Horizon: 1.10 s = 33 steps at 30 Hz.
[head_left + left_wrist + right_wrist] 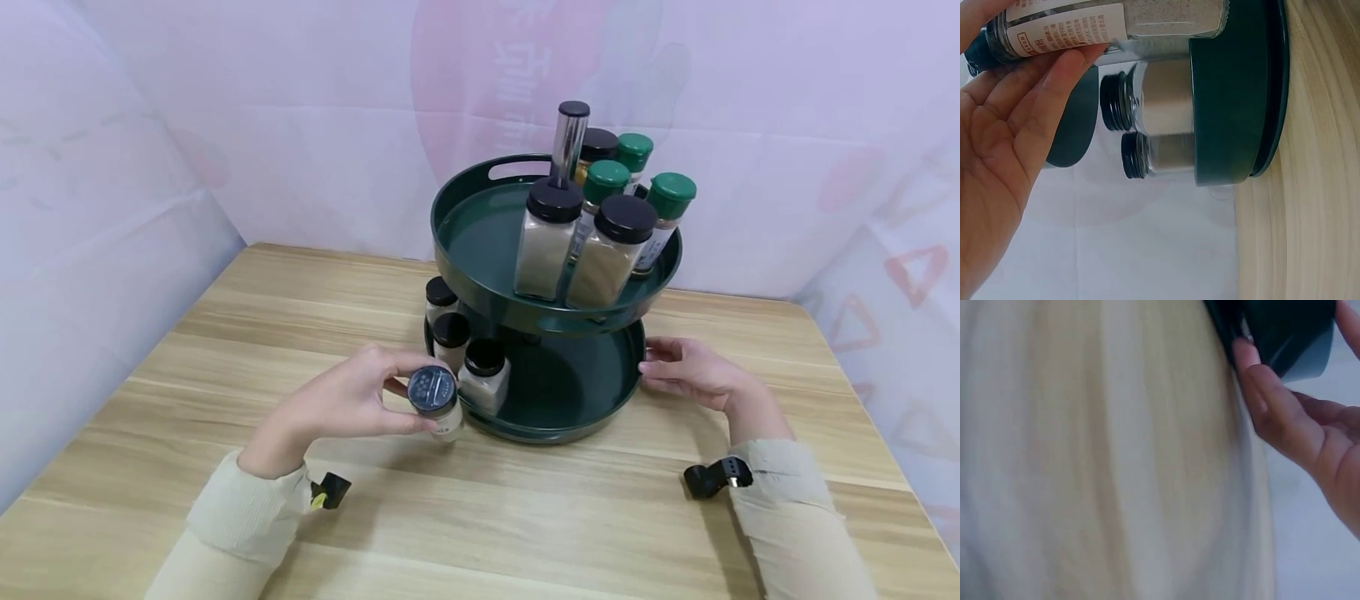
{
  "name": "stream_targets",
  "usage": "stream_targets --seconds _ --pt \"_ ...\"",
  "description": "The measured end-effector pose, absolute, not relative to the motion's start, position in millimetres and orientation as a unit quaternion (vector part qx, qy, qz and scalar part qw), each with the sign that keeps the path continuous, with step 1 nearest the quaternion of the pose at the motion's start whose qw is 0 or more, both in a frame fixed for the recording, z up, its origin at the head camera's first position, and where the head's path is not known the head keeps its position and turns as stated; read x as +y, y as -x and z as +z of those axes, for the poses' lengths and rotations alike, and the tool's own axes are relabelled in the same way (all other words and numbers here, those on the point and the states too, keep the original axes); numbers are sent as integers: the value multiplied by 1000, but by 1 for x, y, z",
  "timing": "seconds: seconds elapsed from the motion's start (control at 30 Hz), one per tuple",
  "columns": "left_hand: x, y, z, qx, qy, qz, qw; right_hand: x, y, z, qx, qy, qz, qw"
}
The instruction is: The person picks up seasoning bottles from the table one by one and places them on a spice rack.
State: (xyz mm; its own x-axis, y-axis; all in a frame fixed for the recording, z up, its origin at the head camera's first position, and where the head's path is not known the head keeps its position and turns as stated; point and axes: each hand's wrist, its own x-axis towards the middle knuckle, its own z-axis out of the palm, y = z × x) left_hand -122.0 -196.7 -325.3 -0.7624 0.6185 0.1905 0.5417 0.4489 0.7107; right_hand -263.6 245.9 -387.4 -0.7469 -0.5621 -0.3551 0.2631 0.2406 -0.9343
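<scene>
My left hand (360, 396) grips a glass spice jar (447, 423) with a black shaker lid, tilted, just outside the front left of the lower tray. In the left wrist view the jar (1175, 17) shows a pale printed label and speckled contents. My right hand (693, 371) touches the right outer side of the lower tray (577, 433) with its fingertips. That dark green two-tier rack carries black-lidded jars at its lower left, among them a square jar (483, 392). The right wrist view shows fingers (1285, 406) against the tray's edge.
On the upper tray (480, 225) stand two square black-lidded jars, several green-capped bottles (670, 200) and another black-lidded jar (597, 146). A metal post (570, 146) rises from its middle. The wooden table (525, 517) lies beneath, with pale cloth walls (300, 167) around it.
</scene>
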Motion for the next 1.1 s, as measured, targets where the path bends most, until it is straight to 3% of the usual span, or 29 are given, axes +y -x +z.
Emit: stream_targets --seconds 0.6,1.1 --pt "-180 122 -316 837 -352 419 20 234 236 -388 732 92 -596 315" --pt "-158 132 -314 812 -389 436 -10 228 232 -392 717 80 -620 310"
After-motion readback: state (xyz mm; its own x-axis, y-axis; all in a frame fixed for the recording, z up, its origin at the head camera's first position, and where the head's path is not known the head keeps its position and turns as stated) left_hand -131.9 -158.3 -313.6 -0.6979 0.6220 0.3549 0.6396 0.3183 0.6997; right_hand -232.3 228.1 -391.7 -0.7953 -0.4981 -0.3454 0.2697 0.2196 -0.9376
